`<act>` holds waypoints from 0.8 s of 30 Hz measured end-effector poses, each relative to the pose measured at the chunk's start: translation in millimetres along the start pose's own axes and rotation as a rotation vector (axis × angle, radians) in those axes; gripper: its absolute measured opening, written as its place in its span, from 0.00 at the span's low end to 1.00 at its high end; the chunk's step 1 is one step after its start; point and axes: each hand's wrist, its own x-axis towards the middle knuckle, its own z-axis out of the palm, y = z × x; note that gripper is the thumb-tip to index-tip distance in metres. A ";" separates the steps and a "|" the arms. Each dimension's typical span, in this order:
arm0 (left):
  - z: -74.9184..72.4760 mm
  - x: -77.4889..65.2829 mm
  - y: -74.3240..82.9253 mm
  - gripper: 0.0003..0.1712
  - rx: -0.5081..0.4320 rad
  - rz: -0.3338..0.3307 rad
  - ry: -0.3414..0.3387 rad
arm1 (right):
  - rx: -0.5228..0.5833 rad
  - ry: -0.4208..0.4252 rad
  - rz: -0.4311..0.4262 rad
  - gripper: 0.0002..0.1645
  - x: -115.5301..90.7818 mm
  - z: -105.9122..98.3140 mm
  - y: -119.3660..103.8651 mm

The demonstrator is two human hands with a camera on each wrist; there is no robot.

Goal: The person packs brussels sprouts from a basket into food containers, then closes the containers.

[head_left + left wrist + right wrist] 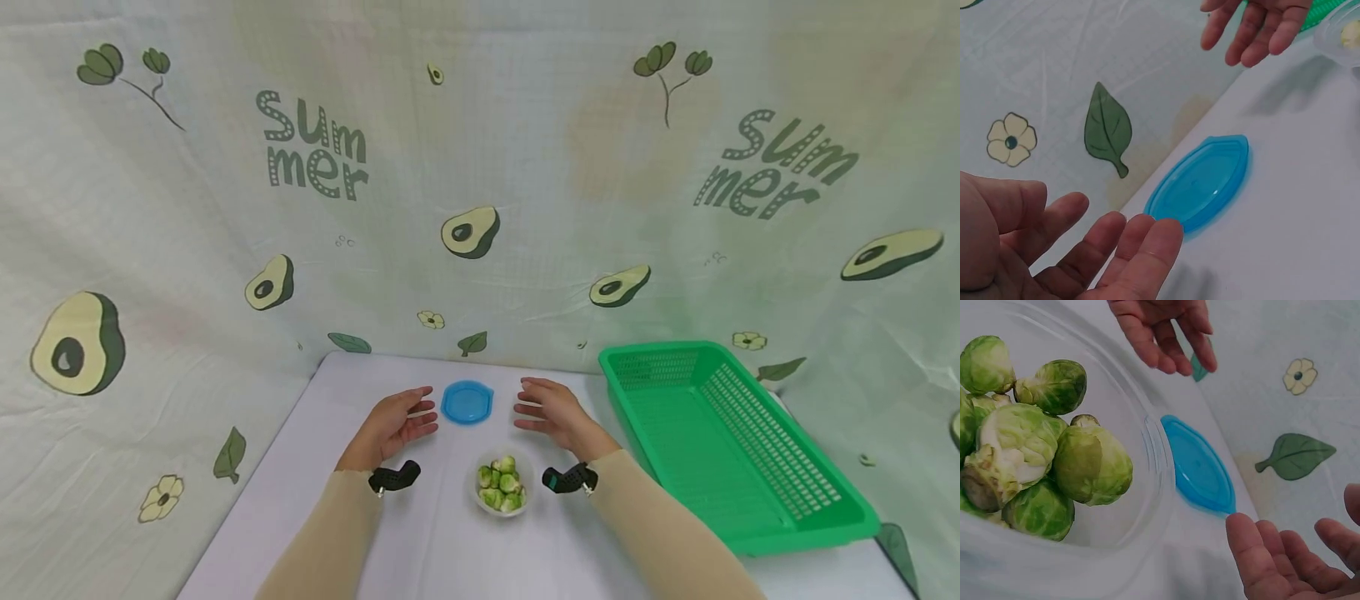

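Observation:
A blue plastic lid [467,402] lies flat on the table between my two hands. My left hand [399,423] hovers at its left, fingers loosely bent, holding nothing. On the other side my right hand [553,414] is held in the air with its fingers spread and likewise holds nothing. Nearer to me stands a clear round bowl [481,502] with several Brussels sprouts [501,482] inside. In the right wrist view the sprouts [1019,450] appear close up, green with brownish cut stems. Neither hand visibly touches the lid or the bowl.
A large green plastic basket [738,467] with perforated walls stands on the right of the white table [435,546], beside my right forearm. A cloth printed with avocados [471,232] and leaves hangs behind and around the table.

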 end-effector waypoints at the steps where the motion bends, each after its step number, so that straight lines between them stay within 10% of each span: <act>1: -0.9 2.7 1.0 0.24 0.000 -0.004 0.003 | 0.005 -0.006 0.009 0.31 2.9 1.8 0.0; 24: 0.2 42.6 -3.1 0.25 0.032 -0.025 -0.012 | 0.064 -0.103 0.121 0.30 41.2 19.3 17.6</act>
